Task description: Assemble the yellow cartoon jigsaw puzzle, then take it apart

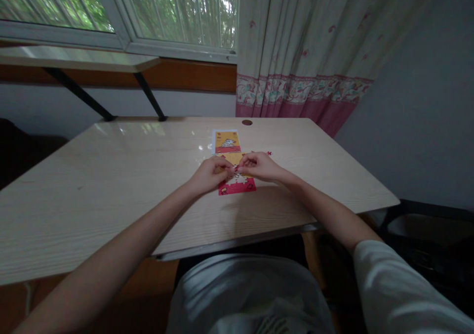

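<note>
A jigsaw puzzle (pixel 237 187) with a pink lower edge and a yellow upper part lies on the table, partly covered by my hands. Above it, my left hand (pixel 214 174) and my right hand (pixel 259 166) meet with fingertips pinched together. Between them is a small pink-red puzzle piece (pixel 237 168), which both hands appear to grip. Just beyond the puzzle lies a picture card (pixel 226 141) showing a white cartoon animal on yellow and red. Past my right fingers, a small red puzzle piece (pixel 269 153) rests on the wood.
The light wooden table (pixel 122 186) reaches well to both sides, with a round cable hole (pixel 247 122) near its back edge. A raised shelf (pixel 81 59) on black supports stands at the back left. A curtain (pixel 296 52) hangs behind, and a dark chair (pixel 425 225) is at the right.
</note>
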`<control>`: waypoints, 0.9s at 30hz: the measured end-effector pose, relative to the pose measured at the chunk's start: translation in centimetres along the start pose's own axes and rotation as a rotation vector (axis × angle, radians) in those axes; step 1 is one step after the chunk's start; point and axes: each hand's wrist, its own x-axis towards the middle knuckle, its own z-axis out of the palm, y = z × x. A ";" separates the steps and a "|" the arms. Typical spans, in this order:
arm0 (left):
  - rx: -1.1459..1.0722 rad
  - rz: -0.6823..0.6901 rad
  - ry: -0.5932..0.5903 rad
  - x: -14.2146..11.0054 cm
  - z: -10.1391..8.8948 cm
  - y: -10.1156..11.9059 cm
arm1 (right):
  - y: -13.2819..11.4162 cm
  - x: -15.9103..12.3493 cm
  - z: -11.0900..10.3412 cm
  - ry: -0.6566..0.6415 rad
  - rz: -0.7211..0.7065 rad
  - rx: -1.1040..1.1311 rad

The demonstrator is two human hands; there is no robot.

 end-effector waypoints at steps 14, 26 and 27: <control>-0.115 -0.098 -0.051 0.0 0.4 -0.4 | -0.9 -1.0 -1.3 0.043 -0.356 -0.558; 0.233 0.241 -0.231 -0.5 -0.5 -0.3 | -0.6 -1.2 -2.5 -0.269 -0.170 -0.613; 0.243 0.257 -0.253 -0.5 -0.5 -0.3 | -0.6 -1.2 -2.5 -0.270 -0.168 -0.618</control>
